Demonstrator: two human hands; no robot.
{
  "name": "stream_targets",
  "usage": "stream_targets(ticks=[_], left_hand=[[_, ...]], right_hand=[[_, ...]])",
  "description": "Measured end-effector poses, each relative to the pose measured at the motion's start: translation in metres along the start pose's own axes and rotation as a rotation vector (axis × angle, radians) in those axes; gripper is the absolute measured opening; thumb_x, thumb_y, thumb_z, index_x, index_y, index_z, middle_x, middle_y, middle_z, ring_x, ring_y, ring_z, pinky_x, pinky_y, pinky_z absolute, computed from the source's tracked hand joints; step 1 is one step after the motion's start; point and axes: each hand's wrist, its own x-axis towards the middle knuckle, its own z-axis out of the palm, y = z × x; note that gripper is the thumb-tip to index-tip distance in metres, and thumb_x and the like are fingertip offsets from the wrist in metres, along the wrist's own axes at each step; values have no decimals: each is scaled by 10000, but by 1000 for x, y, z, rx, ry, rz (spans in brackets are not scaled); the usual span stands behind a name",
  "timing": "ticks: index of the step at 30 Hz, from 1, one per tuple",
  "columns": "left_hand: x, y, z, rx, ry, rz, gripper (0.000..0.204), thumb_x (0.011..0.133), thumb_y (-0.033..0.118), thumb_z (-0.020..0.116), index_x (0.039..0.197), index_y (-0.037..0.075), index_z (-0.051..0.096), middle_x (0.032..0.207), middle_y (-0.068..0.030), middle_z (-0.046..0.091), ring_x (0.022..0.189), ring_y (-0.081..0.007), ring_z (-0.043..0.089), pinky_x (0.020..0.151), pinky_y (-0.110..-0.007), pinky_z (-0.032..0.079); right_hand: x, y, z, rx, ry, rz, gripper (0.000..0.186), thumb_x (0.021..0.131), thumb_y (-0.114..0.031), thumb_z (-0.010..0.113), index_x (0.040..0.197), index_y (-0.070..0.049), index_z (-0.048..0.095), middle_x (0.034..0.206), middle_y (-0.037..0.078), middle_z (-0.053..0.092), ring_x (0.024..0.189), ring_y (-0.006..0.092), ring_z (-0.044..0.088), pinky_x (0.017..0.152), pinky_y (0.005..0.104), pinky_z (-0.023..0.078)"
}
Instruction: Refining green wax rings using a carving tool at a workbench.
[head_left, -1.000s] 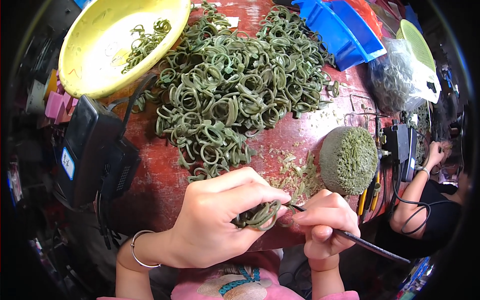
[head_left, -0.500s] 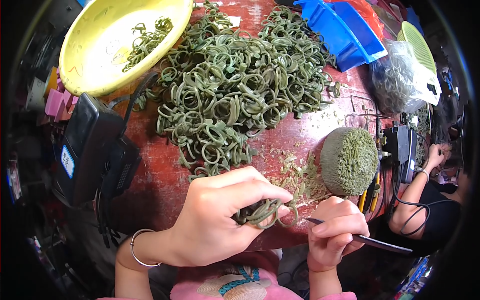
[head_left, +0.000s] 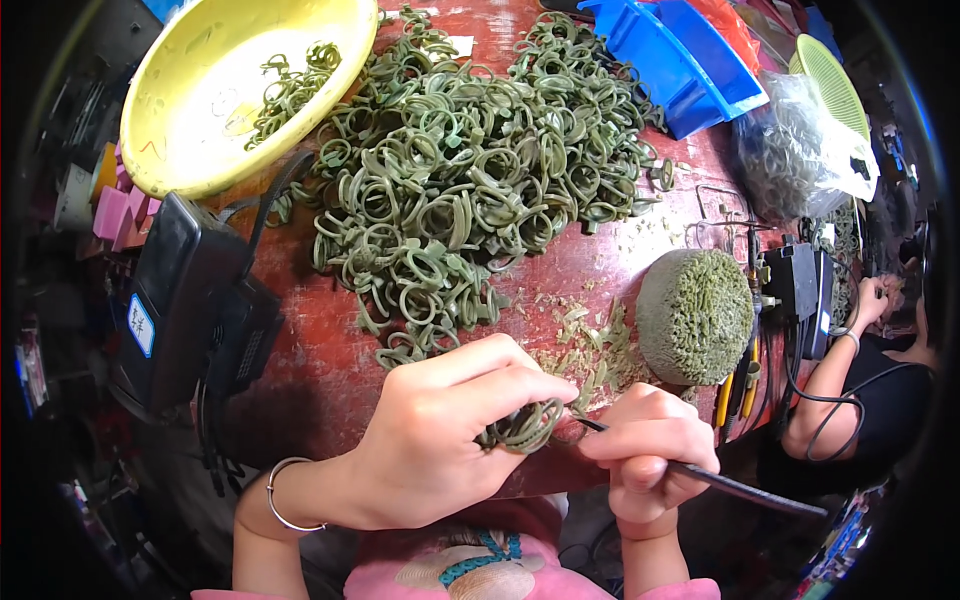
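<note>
My left hand (head_left: 440,430) is closed around several olive-green rings (head_left: 525,425), which poke out between thumb and fingers. My right hand (head_left: 650,450) grips a long, thin dark tool (head_left: 750,490), its narrow tip reaching to the rings at my left fingertips; exactly where it touches is hidden. Beyond my hands lies a big pile of similar green rings (head_left: 460,170) on the red worn table (head_left: 300,320), with pale green shavings (head_left: 580,335) near my fingers. A round block with a rough green top (head_left: 700,315) stands right of the shavings.
A yellow basin (head_left: 190,100) holds more rings at back left. A black device (head_left: 175,300) with cables is at left. A blue bin (head_left: 670,70), plastic bag (head_left: 790,150) and green basket (head_left: 830,70) stand back right, tools (head_left: 750,380) at right. A co-worker's arm (head_left: 830,390) is beyond them.
Half a second ago my right hand and tool had drawn away to the right from the held rings; now they are back left against them. The ring dangling from my left fingertips no longer shows clearly.
</note>
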Motion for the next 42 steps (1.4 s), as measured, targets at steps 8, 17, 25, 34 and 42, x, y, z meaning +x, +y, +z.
stream_targets(ticks=[8,17,25,34,42], left_hand=[[-1,-2,-2,-30,45,39,212,664,-1,710,865,52,667,728,-73,607,637,-149,595,558,-247,477],[-4,-2,1,22,12,53,231,657,1,717,875,55,663,730,-70,598,636,-147,597,551,-241,475],[-3,-2,0,-37,32,38,226,667,0,710,881,53,661,730,-73,594,630,-146,592,547,-239,469],[-3,-1,-3,-17,-17,37,255,660,-10,701,902,60,661,743,-67,590,642,-137,592,555,-234,471],[-4,2,-8,32,-58,28,293,625,-10,714,905,55,657,758,-65,589,651,-141,598,564,-236,484]], right_hand=[[-3,1,2,-24,45,92,268,882,-234,509,773,-14,615,598,55,560,479,154,521,457,261,424],[-2,3,3,2,-35,-36,248,880,-233,511,794,-25,616,594,49,556,476,161,523,447,269,424],[-4,-2,0,-66,39,97,305,885,-273,495,751,-31,625,599,42,564,482,149,526,459,259,429],[-3,4,0,-92,-10,-49,197,857,-178,537,780,-18,624,567,30,544,484,153,530,441,262,427],[1,6,-2,-160,-139,-229,169,788,-168,607,852,-12,625,570,22,499,466,153,497,407,261,388]])
